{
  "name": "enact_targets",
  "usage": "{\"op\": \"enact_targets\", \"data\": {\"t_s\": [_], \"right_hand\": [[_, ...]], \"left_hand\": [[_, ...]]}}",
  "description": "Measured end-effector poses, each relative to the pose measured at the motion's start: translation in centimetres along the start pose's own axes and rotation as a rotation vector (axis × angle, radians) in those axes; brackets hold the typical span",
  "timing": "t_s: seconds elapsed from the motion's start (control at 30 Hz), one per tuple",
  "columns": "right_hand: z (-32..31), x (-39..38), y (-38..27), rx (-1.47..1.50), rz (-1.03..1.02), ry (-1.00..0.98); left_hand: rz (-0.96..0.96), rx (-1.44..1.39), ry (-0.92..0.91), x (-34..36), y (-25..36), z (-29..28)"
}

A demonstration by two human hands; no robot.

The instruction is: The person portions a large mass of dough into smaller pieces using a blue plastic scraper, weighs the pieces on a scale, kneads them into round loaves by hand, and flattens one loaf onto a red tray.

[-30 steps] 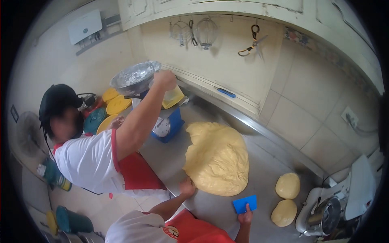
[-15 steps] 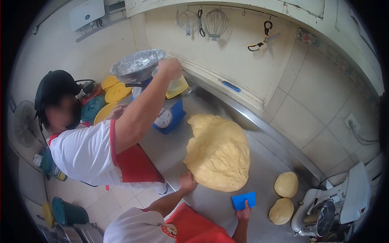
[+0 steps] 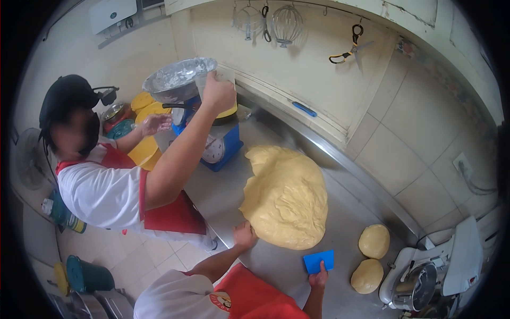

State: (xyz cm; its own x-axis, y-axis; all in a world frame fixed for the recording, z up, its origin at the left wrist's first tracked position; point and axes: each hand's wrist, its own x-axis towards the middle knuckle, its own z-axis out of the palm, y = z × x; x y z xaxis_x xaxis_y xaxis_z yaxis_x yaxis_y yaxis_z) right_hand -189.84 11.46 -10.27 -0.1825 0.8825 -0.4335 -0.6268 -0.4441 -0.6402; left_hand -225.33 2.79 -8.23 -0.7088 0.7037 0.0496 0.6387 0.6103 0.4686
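Note:
A large mound of yellow dough (image 3: pixel 287 202) spreads over the steel worktable (image 3: pixel 340 297). My left hand (image 3: pixel 245 235) is at its near left edge, fingers curled against the dough, their tips partly hidden. In my right hand (image 3: pixel 319 276) is a flat blue dough scraper (image 3: pixel 319 261), gripped with one finger laid along its face; it is just off the dough's near edge, not touching it. Two smaller round dough pieces, one (image 3: pixel 374 241) behind the other (image 3: pixel 367 276), lie on the table to the right of the scraper.
A co-worker (image 3: pixel 101 191) stands at the left, one hand (image 3: pixel 219 95) at a floury metal bowl (image 3: pixel 180 80) by a blue dial scale (image 3: pixel 220 149). A stand mixer (image 3: pixel 419 282) is at the right. Scissors (image 3: pixel 350 48) and a whisk (image 3: pixel 287 25) hang on the wall.
The co-worker has leaned left, and their other hand now shows more plainly beside the scale. My hands, the scraper and the dough stay nearly as they were.

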Motion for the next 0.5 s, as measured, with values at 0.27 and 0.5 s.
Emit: {"op": "enact_targets", "data": {"t_s": [0.27,0.5], "right_hand": [[-0.7,0.6,0.3,-0.058,0.010,0.007],[-1.2,1.1,0.8,-0.078,0.004,0.027]], "left_hand": [[0.017,0.004,0.015,-0.3,-0.4,0.6],[0.017,-0.031,0.026,-0.3,-0.5,0.6]]}}
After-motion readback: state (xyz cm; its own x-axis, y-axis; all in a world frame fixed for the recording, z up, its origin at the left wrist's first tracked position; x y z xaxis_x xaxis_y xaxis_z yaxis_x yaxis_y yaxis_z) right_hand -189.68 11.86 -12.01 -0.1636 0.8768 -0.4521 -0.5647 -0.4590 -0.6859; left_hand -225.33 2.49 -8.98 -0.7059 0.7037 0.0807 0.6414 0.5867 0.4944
